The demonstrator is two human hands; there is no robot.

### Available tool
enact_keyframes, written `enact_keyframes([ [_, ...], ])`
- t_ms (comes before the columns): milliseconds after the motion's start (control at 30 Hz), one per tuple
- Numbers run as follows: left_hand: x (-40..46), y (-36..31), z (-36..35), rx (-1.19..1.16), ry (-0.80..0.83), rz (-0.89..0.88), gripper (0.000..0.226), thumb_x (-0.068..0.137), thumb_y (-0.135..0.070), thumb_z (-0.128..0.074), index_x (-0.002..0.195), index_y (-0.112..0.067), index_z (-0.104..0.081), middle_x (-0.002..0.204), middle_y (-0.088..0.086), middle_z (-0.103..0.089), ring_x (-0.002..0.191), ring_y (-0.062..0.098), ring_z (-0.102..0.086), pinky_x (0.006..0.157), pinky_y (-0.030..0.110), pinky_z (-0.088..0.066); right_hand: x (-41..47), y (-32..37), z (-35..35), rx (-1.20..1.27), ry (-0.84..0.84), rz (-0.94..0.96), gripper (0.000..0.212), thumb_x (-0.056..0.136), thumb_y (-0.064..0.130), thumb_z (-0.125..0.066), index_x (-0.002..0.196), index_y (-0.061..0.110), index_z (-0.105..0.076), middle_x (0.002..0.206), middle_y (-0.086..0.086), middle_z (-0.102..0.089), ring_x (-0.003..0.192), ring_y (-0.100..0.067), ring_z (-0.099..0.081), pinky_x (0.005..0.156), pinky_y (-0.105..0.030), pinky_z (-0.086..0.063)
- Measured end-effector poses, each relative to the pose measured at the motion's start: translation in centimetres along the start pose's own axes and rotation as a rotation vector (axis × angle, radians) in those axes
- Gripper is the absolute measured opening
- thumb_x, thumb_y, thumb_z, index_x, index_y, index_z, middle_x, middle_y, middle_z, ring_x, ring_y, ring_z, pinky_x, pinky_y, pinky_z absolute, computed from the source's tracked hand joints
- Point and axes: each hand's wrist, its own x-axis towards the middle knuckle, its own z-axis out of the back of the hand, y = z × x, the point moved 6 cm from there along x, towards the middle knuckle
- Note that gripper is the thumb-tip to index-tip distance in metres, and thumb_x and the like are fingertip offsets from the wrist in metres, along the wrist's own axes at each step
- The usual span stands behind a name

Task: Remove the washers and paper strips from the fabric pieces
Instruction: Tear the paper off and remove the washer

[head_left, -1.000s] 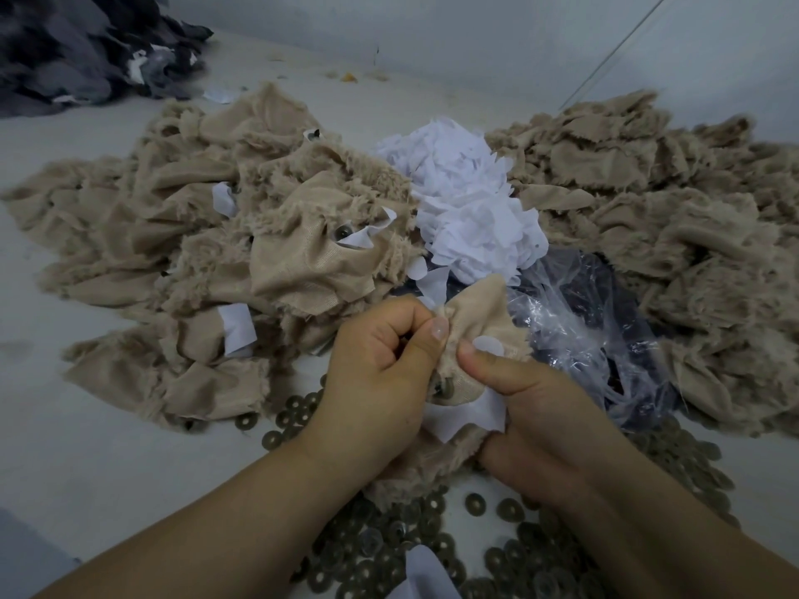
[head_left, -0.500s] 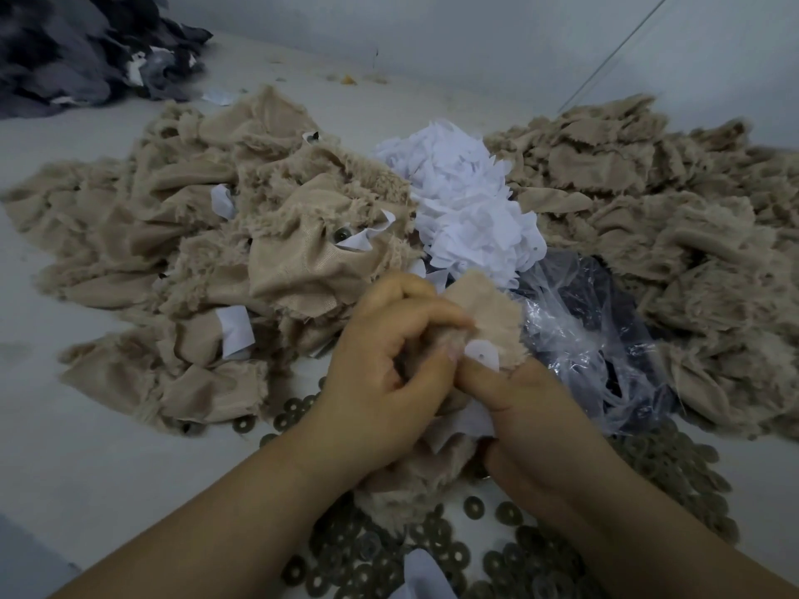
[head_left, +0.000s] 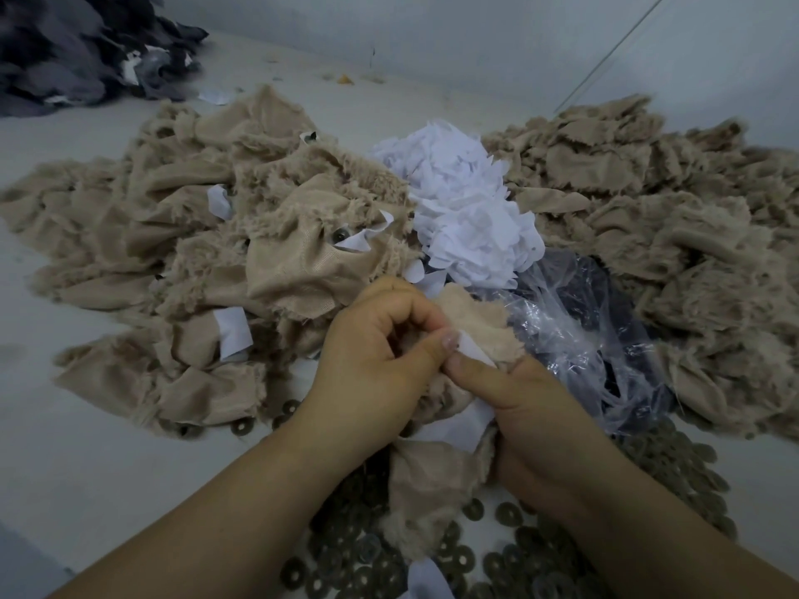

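Dim, flat, bluish light; soft shadows; edges bend outward, and the far corners look perhaps slightly blurred.

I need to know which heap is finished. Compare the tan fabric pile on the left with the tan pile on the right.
The left fabric pile has white paper strips sticking out among its pieces; the right fabric pile shows none. In the left pile a washer peeks from a fold; none is visible in the right pile. Both are the same tan, fuzzy-edged cloth, heaped loosely on the pale surface.
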Motion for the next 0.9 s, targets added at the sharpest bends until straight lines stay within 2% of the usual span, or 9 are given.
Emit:
enact_keyframes([
  [133, -0.1, 0.3, 0.0, -0.01, -0.018, 0.029, 0.009, 0.082, -0.016, -0.063, 0.074, -0.013, -0.062, 0.081, 0.005, -0.056, 0.07, 0.012, -0.052, 0.064, 0.026, -0.044, -0.1, -0.4, -0.4, 0.09, 0.072, -0.115, 0.029, 0.082, 0.021, -0.07, 0.105, 0.005, -0.078, 0.116, -0.026, -0.07, 0.102, -0.035, -0.072, 0.089, -0.043, -0.06],
  [233, -0.2, -0.1, 0.0, 0.004, 0.01, -0.001, 0.008, 0.082, -0.015, -0.064, 0.076, -0.012, -0.063, 0.082, 0.004, -0.056, 0.071, 0.011, -0.052, 0.066, 0.025, -0.044, 0.0, -0.4, -0.9, 0.225, 0.139, -0.207, 0.059, 0.082, 0.043, -0.068, 0.123, 0.001, -0.068, 0.131, -0.025, -0.063, 0.121, -0.035, -0.063, 0.1, -0.043, -0.053],
  [300, -0.3, -0.8, -0.2, 0.075, 0.033, -0.092, 0.008, 0.082, -0.011, -0.067, 0.075, -0.008, -0.063, 0.084, 0.001, -0.057, 0.075, 0.01, -0.055, 0.07, 0.022, -0.046, -0.1, -0.4, -1.2, 0.304, 0.168, -0.283, 0.065, 0.083, 0.049, -0.064, 0.126, 0.0, -0.067, 0.13, -0.024, -0.064, 0.121, -0.033, -0.063, 0.1, -0.044, -0.054],
  [433, -1.0, -2.0, -0.4, 0.19, -0.001, -0.281, 0.008, 0.083, -0.006, -0.067, 0.075, -0.005, -0.064, 0.083, -0.001, -0.062, 0.084, 0.02, -0.059, 0.075, 0.037, -0.048, -0.1, -0.8, -0.7, 0.244, 0.127, -0.315, 0.043, 0.082, 0.023, -0.067, 0.115, -0.005, -0.069, 0.101, -0.022, -0.074, 0.089, -0.03, -0.074, 0.075, -0.041, -0.062],
  [500, -1.2, -1.8, 0.1, 0.211, -0.067, -0.269, 0.008, 0.086, -0.008, -0.064, 0.079, -0.007, -0.064, 0.08, -0.003, -0.061, 0.081, 0.02, -0.058, 0.07, 0.039, -0.048, -0.1, -0.8, -0.6, 0.23, 0.095, -0.303, 0.048, 0.078, 0.022, -0.069, 0.118, -0.005, -0.069, 0.115, -0.028, -0.069, 0.097, -0.034, -0.073, 0.079, -0.044, -0.062],
  [567, -1.1, -1.3, 0.6, 0.219, -0.135, -0.201, 0.008, 0.088, -0.013, -0.063, 0.081, -0.011, -0.063, 0.078, -0.004, -0.059, 0.076, 0.015, -0.057, 0.066, 0.034, -0.048, -0.1, -0.7, -0.6, 0.202, 0.078, -0.298, 0.046, 0.089, 0.025, -0.064, 0.127, -0.003, -0.065, 0.132, -0.029, -0.061, 0.119, -0.039, -0.063, 0.098, -0.049, -0.055],
  [633, -1.0, -0.9, 1.0, 0.209, -0.176, -0.148, 0.006, 0.087, -0.016, -0.063, 0.081, -0.017, -0.063, 0.077, -0.008, -0.059, 0.073, 0.012, -0.057, 0.064, 0.025, -0.048, -0.1, -0.9, -0.4, 0.195, 0.046, -0.302, 0.043, 0.099, 0.028, -0.055, 0.129, -0.001, -0.063, 0.134, -0.027, -0.06, 0.125, -0.039, -0.059, 0.104, -0.051, -0.049],
  [733, -1.0, -0.5, 1.0, 0.195, -0.175, -0.098, 0.012, 0.087, -0.016, -0.068, 0.08, -0.024, -0.062, 0.077, -0.009, -0.061, 0.07, 0.009, -0.06, 0.061, 0.016, -0.047, -0.1, -1.0, -0.3, 0.208, 0.018, -0.282, 0.043, 0.099, 0.027, -0.054, 0.129, -0.002, -0.063, 0.13, -0.026, -0.063, 0.122, -0.038, -0.062, 0.101, -0.051, -0.051],
  [900, -1.0, 0.1, 0.8, 0.213, -0.162, -0.029, 0.014, 0.087, -0.015, -0.07, 0.079, -0.023, -0.063, 0.071, -0.009, -0.062, 0.063, 0.01, -0.06, 0.055, 0.017, -0.047, -0.2, -0.9, -0.5, 0.234, -0.017, -0.277, 0.046, 0.095, 0.026, -0.055, 0.129, -0.004, -0.062, 0.127, -0.026, -0.065, 0.119, -0.038, -0.064, 0.089, -0.048, -0.056],
])
